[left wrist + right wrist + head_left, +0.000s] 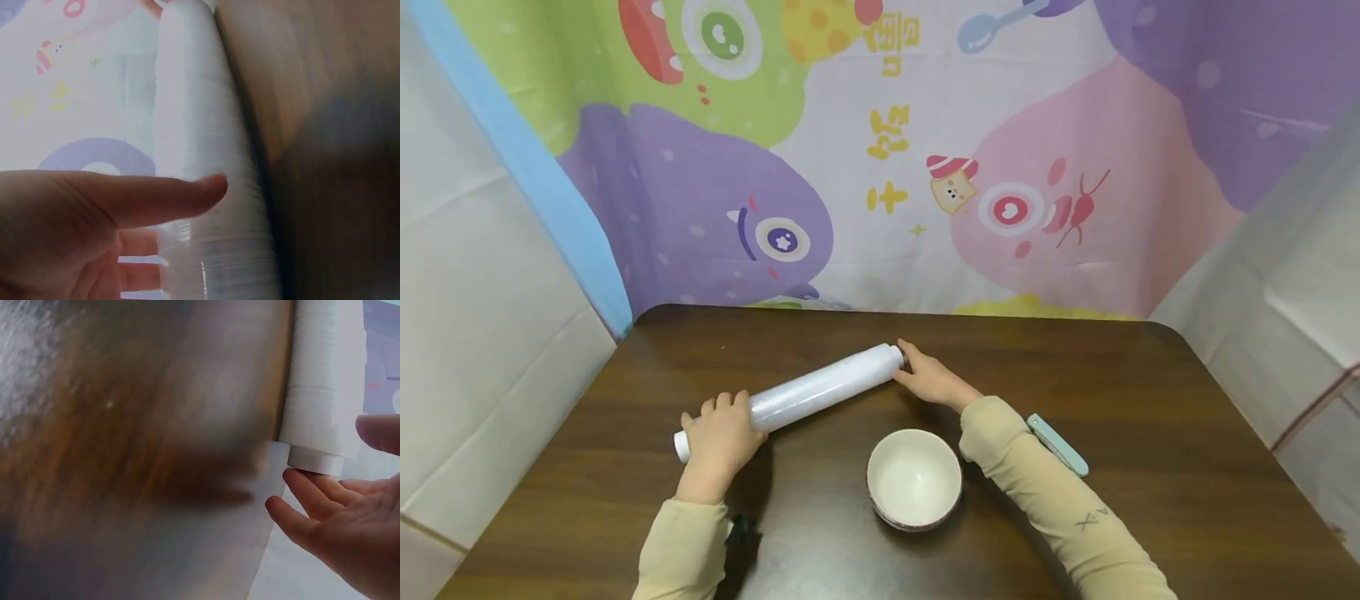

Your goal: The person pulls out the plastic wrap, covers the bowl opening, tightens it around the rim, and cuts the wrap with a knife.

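Note:
A roll of clear plastic wrap [827, 387] on a white core lies slantwise on the table, its right end farther back. My left hand [721, 437] grips it near its left end; in the left wrist view the thumb [187, 197] lies across the wrap, fingers on the far side. At the other end, my right hand [934, 379] is spread loosely. In the right wrist view its fingertips [294, 478] meet the protruding core end [315, 460], while the thumb stands apart from the roll.
A cream bowl [913, 479] with a dark outside stands between the forearms. A slim light-blue tool [1058, 444] lies beside the right sleeve. Behind the brown table [1075, 358] hangs a cartoon-printed curtain [850, 275], with pale fabric at both sides.

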`<state>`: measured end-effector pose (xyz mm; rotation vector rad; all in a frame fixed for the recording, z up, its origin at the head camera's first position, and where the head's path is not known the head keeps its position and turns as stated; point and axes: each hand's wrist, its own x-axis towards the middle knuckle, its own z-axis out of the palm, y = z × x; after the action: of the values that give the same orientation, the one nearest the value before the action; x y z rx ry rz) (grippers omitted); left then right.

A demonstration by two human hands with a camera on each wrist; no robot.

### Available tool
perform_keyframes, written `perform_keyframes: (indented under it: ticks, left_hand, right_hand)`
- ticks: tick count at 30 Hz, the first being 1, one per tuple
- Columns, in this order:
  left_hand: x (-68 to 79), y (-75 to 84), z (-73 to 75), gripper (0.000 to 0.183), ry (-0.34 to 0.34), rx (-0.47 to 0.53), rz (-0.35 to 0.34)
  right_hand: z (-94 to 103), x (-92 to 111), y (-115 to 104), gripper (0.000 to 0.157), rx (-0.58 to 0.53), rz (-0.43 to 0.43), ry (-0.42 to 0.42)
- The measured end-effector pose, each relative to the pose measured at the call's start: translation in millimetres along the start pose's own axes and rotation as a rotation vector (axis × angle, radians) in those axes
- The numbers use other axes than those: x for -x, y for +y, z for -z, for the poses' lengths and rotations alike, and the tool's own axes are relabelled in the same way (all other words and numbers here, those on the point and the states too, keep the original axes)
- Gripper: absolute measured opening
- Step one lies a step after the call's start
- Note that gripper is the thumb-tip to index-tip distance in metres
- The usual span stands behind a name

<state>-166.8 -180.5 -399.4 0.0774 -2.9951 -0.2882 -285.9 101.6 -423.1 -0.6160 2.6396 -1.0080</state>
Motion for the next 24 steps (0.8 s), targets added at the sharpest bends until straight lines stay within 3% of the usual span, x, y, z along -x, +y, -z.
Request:
perform_keyframes:
  ticks: [3, 10, 15, 24]
  left_hand:
    - [1.7, -0.2, -0.5, 0.060, -0.032, 0.002, 0.005]
    - [2.4, 0.0, -3.1, 0.052, 0.017, 0.003, -0.020]
    - [2.9, 2.1, -3.6, 0.050, 0.048, 0.001, -0.031]
    - [2.1, 7.6, -5.0, 0.049, 0.116, -0.025, -0.073]
  right_hand:
    - [-4.0, -1.4, -0.2, 0.062, -0.046, -0.018, 0.037]
    - [-6.3, 2.7, 3.0, 0.062, -0.075, -0.030, 0.107]
    - [-5.5, 5.7, 6.6, 0.063, -0.012, -0.003, 0.126]
    - [4.6, 18.7, 7.1, 0.054, 0.207, 0.124, 0.109]
